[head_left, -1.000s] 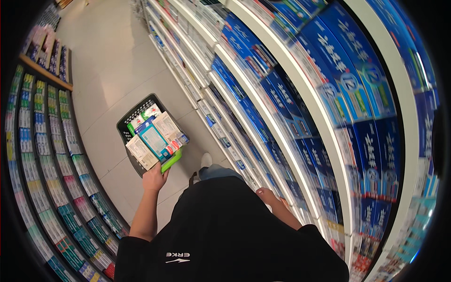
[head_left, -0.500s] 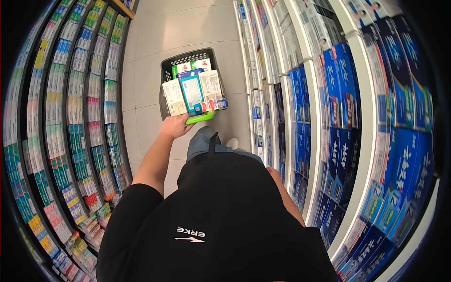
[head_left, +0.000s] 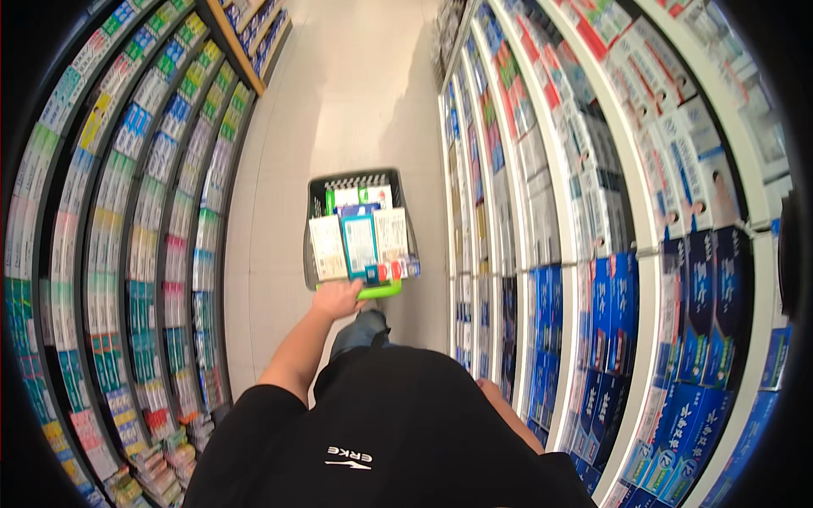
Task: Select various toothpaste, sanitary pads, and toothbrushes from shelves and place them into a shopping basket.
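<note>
My left hand (head_left: 339, 298) is closed around the bright green handle (head_left: 383, 291) of a dark grey shopping basket (head_left: 360, 179). The basket is out in front of my legs, above the aisle floor. Inside it, a teal box (head_left: 361, 241) stands between two cream-coloured boxes, one on the left (head_left: 328, 247) and one on the right (head_left: 391, 231). Green-and-white packs lie behind them, and small red, white and blue packs sit near the handle. At my right side hangs my right hand (head_left: 491, 391), mostly hidden by my black shirt; its fingers do not show.
Tall dark shelves (head_left: 118, 254) packed with slim, colourful packages line the left. White shelves (head_left: 584, 229) with blue, red and white boxes run close along my right arm. The pale tiled floor (head_left: 360, 85) stretches ahead, past a wood-edged shelf end (head_left: 241, 51) at far left.
The shelves have slid backward past me as I moved up the aisle. The basket, still in my left hand, now appears lower in view and slightly further right.
</note>
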Available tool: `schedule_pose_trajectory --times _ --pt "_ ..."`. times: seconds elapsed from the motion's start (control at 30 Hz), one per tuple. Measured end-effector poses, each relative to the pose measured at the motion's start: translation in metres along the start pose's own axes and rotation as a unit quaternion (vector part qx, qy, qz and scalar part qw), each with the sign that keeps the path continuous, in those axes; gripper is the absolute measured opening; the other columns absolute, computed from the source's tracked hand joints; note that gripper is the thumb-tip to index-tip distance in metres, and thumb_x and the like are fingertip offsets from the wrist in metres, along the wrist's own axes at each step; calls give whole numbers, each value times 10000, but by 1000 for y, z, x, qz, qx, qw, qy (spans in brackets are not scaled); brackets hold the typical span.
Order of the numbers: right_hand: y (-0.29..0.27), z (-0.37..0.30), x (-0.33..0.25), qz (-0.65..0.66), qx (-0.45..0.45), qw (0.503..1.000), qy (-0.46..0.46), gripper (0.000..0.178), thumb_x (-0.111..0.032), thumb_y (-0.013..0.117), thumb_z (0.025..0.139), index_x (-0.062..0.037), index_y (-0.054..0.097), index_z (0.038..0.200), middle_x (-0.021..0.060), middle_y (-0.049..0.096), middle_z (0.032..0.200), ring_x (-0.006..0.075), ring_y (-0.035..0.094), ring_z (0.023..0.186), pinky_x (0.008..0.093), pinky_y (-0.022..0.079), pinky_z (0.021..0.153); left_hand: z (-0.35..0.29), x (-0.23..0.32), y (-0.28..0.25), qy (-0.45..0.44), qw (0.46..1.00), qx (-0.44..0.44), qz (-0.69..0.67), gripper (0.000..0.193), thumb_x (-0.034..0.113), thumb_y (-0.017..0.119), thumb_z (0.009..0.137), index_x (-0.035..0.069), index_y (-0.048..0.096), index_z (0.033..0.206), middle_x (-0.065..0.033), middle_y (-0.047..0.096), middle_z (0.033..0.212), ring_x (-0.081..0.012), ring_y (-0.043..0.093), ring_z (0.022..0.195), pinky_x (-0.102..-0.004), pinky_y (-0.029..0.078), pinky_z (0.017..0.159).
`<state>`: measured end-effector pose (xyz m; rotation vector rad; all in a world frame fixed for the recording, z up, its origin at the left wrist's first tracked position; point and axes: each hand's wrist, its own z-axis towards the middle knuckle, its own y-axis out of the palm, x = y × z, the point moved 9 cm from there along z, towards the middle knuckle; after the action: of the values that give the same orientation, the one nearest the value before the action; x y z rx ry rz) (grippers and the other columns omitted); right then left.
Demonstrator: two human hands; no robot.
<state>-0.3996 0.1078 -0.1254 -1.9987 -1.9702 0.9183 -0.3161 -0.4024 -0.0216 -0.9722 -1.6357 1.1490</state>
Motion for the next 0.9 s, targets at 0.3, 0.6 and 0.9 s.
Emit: schedule_pose_trajectory --times 0.3,0.6,0.9 --pt "-64 63 -226 -24 120 970 -211 471 -238 668 932 -44 584 1353 218 571 1422 372 567 1290 432 476 1059 71 -46 -44 48 998 9 -24 512 624 569 925 113 610 909 -137 710 714 -331 718 649 -474 567 560" --pt "-103 81 -517 -179 51 890 -417 856 -152 686 907 -55 197 1603 216 247 1648 455 499 1325 481 453 1088 141 -104 -73 64 997 -8 -38 574 681 498 949 125 641 925 -148 702 688 -358 710 630 -492 556 569" --pt "-126 131 -586 -238 -17 878 -416 915 -205 690 909 -90 130 1624 157 176 1686 422 555 1274 488 506 1018 210 -168 -91 53 997 -34 -35 614 696 477 950 118 678 894 -151 725 743 -367 721 695 -493 571 643"
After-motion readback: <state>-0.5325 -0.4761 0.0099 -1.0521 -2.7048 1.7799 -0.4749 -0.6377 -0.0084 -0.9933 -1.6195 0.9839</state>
